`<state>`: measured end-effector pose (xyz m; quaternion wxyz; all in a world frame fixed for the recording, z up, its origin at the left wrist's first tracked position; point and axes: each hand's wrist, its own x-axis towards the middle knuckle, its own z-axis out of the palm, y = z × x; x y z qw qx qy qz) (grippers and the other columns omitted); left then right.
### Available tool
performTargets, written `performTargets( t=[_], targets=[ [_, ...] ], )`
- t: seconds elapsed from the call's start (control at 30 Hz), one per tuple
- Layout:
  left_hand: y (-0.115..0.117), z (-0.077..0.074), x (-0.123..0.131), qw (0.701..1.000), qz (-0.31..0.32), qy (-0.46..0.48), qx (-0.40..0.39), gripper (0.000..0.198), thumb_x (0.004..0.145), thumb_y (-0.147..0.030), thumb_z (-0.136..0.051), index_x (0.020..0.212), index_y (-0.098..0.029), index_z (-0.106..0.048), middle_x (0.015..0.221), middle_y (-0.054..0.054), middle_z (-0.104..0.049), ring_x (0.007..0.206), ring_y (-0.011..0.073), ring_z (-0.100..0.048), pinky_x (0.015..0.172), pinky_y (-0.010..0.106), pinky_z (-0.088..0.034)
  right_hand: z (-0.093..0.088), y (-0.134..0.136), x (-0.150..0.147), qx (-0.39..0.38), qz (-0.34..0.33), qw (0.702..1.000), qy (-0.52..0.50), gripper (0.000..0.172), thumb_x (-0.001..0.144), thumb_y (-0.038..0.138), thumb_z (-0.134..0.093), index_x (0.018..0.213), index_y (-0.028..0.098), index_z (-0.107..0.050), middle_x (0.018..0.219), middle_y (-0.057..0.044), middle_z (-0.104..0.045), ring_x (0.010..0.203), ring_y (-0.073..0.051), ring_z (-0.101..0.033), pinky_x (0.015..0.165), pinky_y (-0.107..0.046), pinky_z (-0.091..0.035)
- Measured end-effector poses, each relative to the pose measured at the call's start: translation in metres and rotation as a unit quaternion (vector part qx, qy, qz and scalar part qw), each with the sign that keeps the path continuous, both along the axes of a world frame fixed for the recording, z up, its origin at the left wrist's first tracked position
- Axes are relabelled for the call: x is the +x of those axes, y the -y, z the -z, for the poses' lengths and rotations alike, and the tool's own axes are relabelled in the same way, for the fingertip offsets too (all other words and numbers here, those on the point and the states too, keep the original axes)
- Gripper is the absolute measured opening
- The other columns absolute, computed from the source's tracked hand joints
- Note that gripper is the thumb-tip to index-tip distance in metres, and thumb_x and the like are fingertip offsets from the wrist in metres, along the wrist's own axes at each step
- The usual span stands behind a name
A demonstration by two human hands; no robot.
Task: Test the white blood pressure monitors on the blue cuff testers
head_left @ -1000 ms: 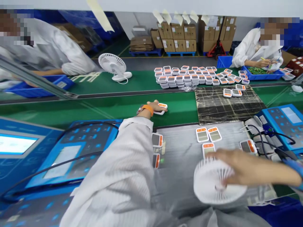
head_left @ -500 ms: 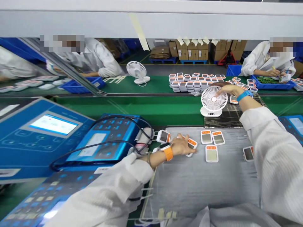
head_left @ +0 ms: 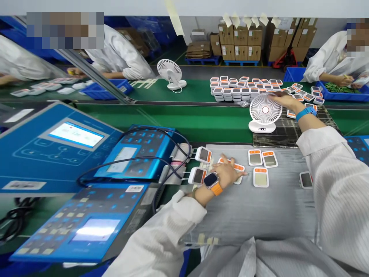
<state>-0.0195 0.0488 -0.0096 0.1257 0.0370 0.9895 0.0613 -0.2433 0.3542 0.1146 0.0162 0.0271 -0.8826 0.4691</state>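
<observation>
My left hand lies with its fingers spread over white handheld devices with orange buttons, on the grey mat. The hand covers most of them. My right hand reaches to the upper right edge of a white desk fan; its fingertips are partly hidden there, so I cannot tell what they hold. Three similar devices lie face up to the right of my left hand. Two more, an upper one and a lower one, sit at connector pins to its left.
Blue testers with black cables stand at the left. Rows of devices fill part of the far bench behind a green ledge. Another fan stands there, with co-workers and blue bins beyond. One device lies by my right sleeve.
The camera view has tilted down, so the bench appears higher. A device by my left wrist, mostly hidden before, now shows. Both hands stay in nearly the same places.
</observation>
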Motion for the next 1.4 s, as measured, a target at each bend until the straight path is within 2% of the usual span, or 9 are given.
performTargets(
  t=[0.23, 0.4, 0.47, 0.57, 0.73, 0.93, 1.03, 1.17, 1.4],
  targets=[
    [0.001, -0.021, 0.018, 0.998, 0.007, -0.066, -0.017, 0.093, 0.088, -0.077, -0.044, 0.155, -0.012, -0.039, 0.160, 0.033, -0.028, 0.121, 0.0569, -0.055, 0.081, 0.068, -0.054, 0.018, -0.004, 0.006, 0.007, 0.066, 0.995, -0.079, 0.061, 0.090, 0.056, -0.066, 0.131, 0.011, -0.061, 0.131, -0.019, -0.064, 0.122, -0.031, -0.060, 0.108, -0.052, -0.045],
    [0.028, 0.000, 0.036, 0.993, -0.017, -0.116, 0.027, 0.093, 0.084, -0.075, -0.057, 0.149, -0.008, -0.046, 0.157, 0.033, -0.035, 0.131, 0.0519, -0.049, 0.094, 0.061, -0.052, 0.054, 0.026, 0.064, 0.041, 0.251, 0.939, -0.233, 0.054, 0.096, 0.056, -0.049, 0.128, 0.014, -0.061, 0.131, -0.019, -0.059, 0.126, -0.032, -0.055, 0.108, -0.058, -0.042],
    [0.036, 0.013, 0.041, 0.991, -0.002, -0.118, 0.055, 0.103, 0.074, -0.076, -0.068, 0.149, -0.010, -0.045, 0.158, 0.031, -0.034, 0.135, 0.0509, -0.046, 0.101, 0.060, -0.048, 0.080, 0.048, 0.110, 0.063, 0.189, 0.958, -0.204, 0.047, 0.096, 0.052, -0.050, 0.119, 0.014, -0.065, 0.119, -0.018, -0.064, 0.114, -0.031, -0.061, 0.103, -0.055, -0.047],
    [0.041, 0.028, 0.046, 0.988, 0.020, -0.128, 0.088, 0.121, 0.053, -0.074, -0.085, 0.152, -0.019, -0.043, 0.162, 0.026, -0.029, 0.136, 0.0504, -0.043, 0.105, 0.061, -0.044, 0.126, 0.083, 0.178, 0.141, -0.027, 0.985, -0.101, 0.042, 0.091, 0.049, -0.060, 0.117, 0.017, -0.068, 0.125, -0.017, -0.065, 0.119, -0.031, -0.061, 0.105, -0.052, -0.047],
    [0.032, 0.043, 0.054, 0.976, -0.044, -0.190, 0.102, 0.117, 0.053, -0.074, -0.085, 0.147, -0.016, -0.046, 0.154, 0.029, -0.038, 0.122, 0.0474, -0.052, 0.098, 0.064, -0.046, 0.175, 0.136, 0.235, 0.284, 0.007, 0.955, -0.085, 0.048, 0.097, 0.045, -0.054, 0.134, 0.016, -0.060, 0.148, -0.021, -0.052, 0.144, -0.042, -0.038, 0.114, -0.076, -0.017],
    [0.035, 0.039, 0.087, 0.967, 0.010, -0.226, 0.118, 0.092, 0.079, -0.059, -0.075, 0.148, -0.011, -0.038, 0.156, 0.031, -0.034, 0.131, 0.0440, -0.047, 0.102, 0.061, -0.045, 0.179, 0.185, 0.258, 0.275, -0.095, 0.937, -0.192, 0.040, 0.105, 0.037, -0.040, 0.127, 0.016, -0.065, 0.140, -0.016, -0.061, 0.138, -0.031, -0.049, 0.122, -0.060, -0.021],
    [0.073, 0.023, 0.113, 0.958, 0.016, -0.258, 0.126, 0.067, 0.091, -0.048, -0.066, 0.144, -0.015, -0.044, 0.150, 0.024, -0.045, 0.133, 0.0385, -0.046, 0.104, 0.056, -0.045, 0.177, 0.188, 0.263, 0.288, -0.139, 0.927, -0.198, 0.044, 0.103, 0.041, -0.046, 0.133, 0.012, -0.061, 0.142, -0.019, -0.059, 0.137, -0.034, -0.048, 0.120, -0.062, -0.023],
    [0.142, 0.004, 0.145, 0.948, -0.013, -0.298, 0.112, 0.020, 0.100, -0.028, -0.051, 0.115, -0.020, -0.062, 0.116, 0.013, -0.066, 0.108, 0.0280, -0.060, 0.094, 0.046, -0.050, 0.176, 0.182, 0.262, 0.278, -0.159, 0.930, -0.183, 0.047, 0.102, 0.043, -0.050, 0.135, 0.012, -0.060, 0.142, -0.021, -0.058, 0.137, -0.035, -0.048, 0.121, -0.063, -0.022],
    [0.195, 0.010, 0.153, 0.978, 0.104, -0.149, 0.099, 0.022, 0.100, -0.025, -0.049, 0.103, -0.024, -0.071, 0.101, 0.006, -0.076, 0.102, 0.0238, -0.069, 0.096, 0.043, -0.049, 0.162, 0.199, 0.252, 0.275, -0.217, 0.927, -0.133, 0.062, 0.091, 0.050, -0.067, 0.140, 0.013, -0.056, 0.153, -0.024, -0.046, 0.146, -0.042, -0.036, 0.119, -0.070, -0.017]
  ],
)
